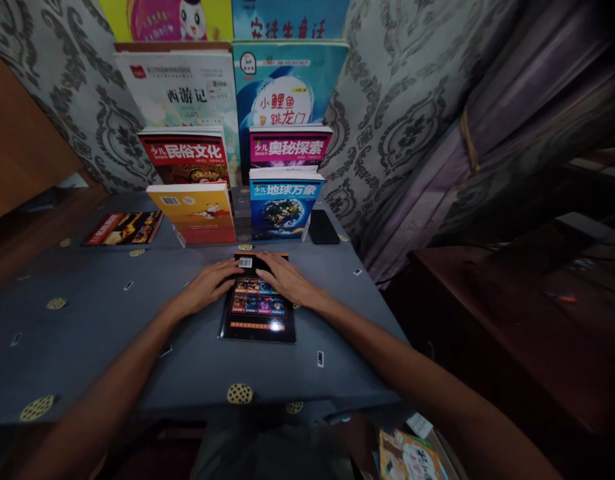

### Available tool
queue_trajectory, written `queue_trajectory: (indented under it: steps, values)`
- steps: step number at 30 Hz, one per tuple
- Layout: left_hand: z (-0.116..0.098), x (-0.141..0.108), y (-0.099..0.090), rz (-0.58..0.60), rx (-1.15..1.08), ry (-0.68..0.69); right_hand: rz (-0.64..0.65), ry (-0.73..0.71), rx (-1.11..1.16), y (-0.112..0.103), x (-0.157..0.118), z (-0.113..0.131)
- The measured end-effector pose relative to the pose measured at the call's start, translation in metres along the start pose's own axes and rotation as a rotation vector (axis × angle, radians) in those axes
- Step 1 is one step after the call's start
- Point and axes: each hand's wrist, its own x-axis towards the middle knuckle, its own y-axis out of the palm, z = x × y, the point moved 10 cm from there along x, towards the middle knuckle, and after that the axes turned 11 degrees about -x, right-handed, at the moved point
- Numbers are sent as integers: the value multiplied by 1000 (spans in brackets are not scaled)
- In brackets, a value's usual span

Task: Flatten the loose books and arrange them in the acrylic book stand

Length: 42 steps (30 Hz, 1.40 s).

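Observation:
A black book (257,317) lies flat on the grey-blue tablecloth (197,360), with its barcode at the top left and rows of small colour pictures on its cover. My left hand (207,287) touches its upper left edge, fingers stretched toward the barcode. Across its upper right part lies my right hand (285,277), fingers spread over the cover. Neither hand lifts the book. Behind it stand an orange book (202,213) on the left and a blue book with a globe picture (285,208) on the right.
More books stand in tiers behind, among them a red one (187,155) and a purple one (290,148). A dark phone (324,227) lies at the right, another book (123,228) at the left. Books (410,457) sit below the table's front right edge. A dark red cabinet (497,320) stands right.

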Motion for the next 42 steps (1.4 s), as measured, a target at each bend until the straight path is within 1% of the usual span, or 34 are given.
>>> queue_trajectory:
  steps: [3, 5, 8, 10, 12, 15, 18, 20, 24, 26, 31, 34, 37, 40, 42]
  values:
    - [-1, 0, -1, 1, 12, 20, -30, 66, 34, -10, -15, -25]
    - [-3, 2, -3, -9, 38, 31, -58, 109, 103, -19, -22, -39]
    - [-13, 15, -2, -45, 117, 56, -145, 153, 237, -35, -26, -55]
    - [-26, 29, 5, -47, 165, 101, -198, 164, 291, -42, -26, -60]
    - [-38, 45, 19, -18, 184, 153, -213, 156, 308, -44, -25, -59]
    - [-42, 63, 39, 14, 190, 169, -200, 139, 312, -42, -29, -53]
    - [-36, 70, 48, -15, 171, 169, -157, 138, 355, -39, -41, -44]
    - [-31, 70, 50, -41, 158, 181, -117, 131, 396, -37, -53, -35]
    - [-27, 67, 50, -51, 149, 186, -31, 119, 468, -36, -82, -13]
    - [-27, 67, 49, -49, 148, 179, 11, 110, 494, -36, -96, 0]
    - [-29, 67, 49, -43, 133, 187, 85, 34, 509, -33, -125, 32]
    - [-29, 67, 50, -61, 129, 181, 69, 10, 479, -33, -136, 41]
    - [-31, 67, 47, -84, 115, 176, 38, -11, 429, -35, -139, 43]
    - [-30, 64, 38, -107, 59, 173, -16, -72, 358, -42, -135, 49]
    - [-25, 60, 28, -131, 14, 147, -58, -154, 285, -47, -130, 62]
